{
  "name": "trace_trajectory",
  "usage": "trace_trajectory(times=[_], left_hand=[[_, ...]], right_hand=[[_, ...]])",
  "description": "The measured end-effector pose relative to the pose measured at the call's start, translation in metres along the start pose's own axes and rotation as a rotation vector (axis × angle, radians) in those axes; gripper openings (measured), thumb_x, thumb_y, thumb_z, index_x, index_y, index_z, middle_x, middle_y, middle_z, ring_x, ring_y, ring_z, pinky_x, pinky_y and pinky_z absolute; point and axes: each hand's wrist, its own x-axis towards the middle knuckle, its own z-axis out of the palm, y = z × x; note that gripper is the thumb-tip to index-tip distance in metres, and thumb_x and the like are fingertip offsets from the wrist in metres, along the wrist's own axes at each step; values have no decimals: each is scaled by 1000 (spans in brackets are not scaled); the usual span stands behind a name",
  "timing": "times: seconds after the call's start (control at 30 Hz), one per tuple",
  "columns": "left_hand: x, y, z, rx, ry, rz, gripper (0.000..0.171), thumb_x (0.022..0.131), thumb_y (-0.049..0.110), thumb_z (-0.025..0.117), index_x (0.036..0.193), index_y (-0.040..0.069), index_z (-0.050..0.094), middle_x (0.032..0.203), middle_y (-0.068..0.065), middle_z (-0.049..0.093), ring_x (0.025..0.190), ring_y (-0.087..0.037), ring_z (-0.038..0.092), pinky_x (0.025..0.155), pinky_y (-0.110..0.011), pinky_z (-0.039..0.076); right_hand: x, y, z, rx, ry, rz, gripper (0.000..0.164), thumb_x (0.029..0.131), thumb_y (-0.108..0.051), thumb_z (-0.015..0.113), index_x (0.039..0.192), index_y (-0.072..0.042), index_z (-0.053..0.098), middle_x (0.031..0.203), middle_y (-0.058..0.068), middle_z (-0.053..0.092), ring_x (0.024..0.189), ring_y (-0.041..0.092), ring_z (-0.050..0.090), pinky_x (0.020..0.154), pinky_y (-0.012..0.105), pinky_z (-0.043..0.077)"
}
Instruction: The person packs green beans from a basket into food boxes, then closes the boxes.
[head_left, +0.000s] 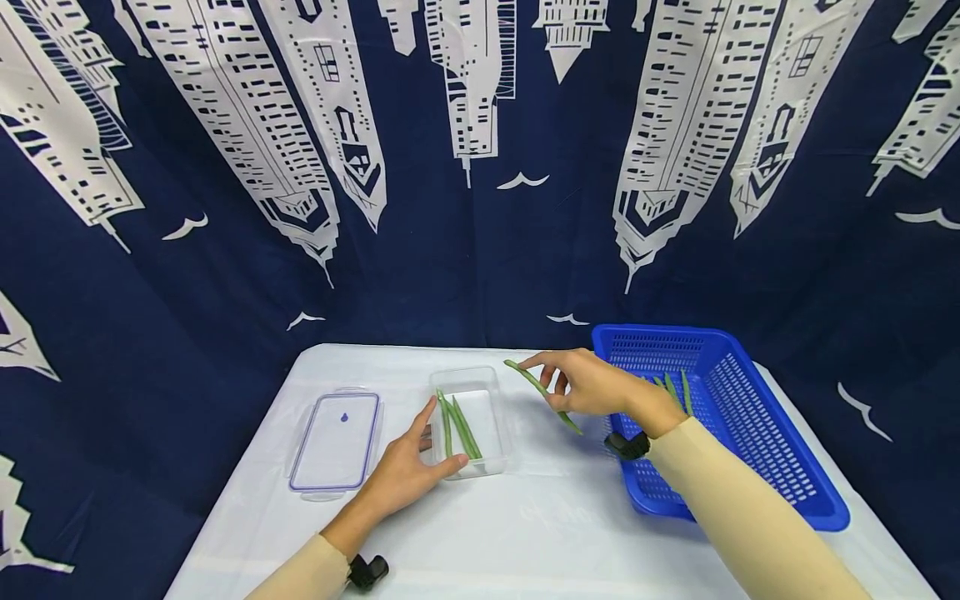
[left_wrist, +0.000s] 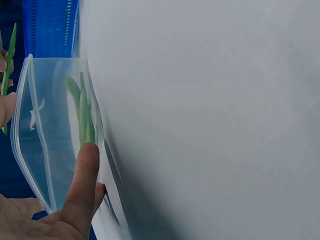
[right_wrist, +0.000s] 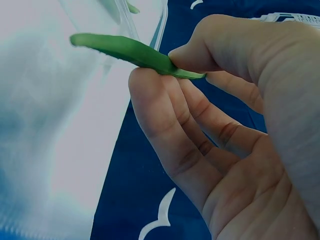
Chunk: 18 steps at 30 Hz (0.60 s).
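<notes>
My right hand (head_left: pixel 588 382) pinches a long green bean (right_wrist: pixel 125 50) between thumb and fingertips, raised between the clear container and the blue basket. Several green beans (head_left: pixel 465 429) lie along the left side of the clear plastic container (head_left: pixel 491 467). At that container's left side is my left hand (head_left: pixel 408 467), its thumb and index finger spread and straight. Its thumb (left_wrist: pixel 85 170) overlaps the near wall in the left wrist view, with the index finger along the left side.
A blue perforated basket (head_left: pixel 780 450) at the right holds more green beans (head_left: pixel 686 392), partly hidden by the right forearm. To the left, a clear lid (head_left: pixel 337 442) with a blue-purple seal lies on the white table (head_left: pixel 525 542). Behind hangs a dark blue patterned cloth (head_left: pixel 480 250).
</notes>
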Motion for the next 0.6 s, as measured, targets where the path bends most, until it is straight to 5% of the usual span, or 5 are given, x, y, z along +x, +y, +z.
trace_trajectory(times=[0.6], left_hand=[[1, -1, 1, 13, -6, 1, 118, 97, 58, 93, 188, 25, 26, 170, -30, 61, 148, -47, 71, 118, -69, 60]], right_hand=[[28, -19, 22, 30, -32, -47, 69, 97, 2, 78, 163, -12, 66, 120, 11, 81, 90, 8, 78, 78, 24, 64]])
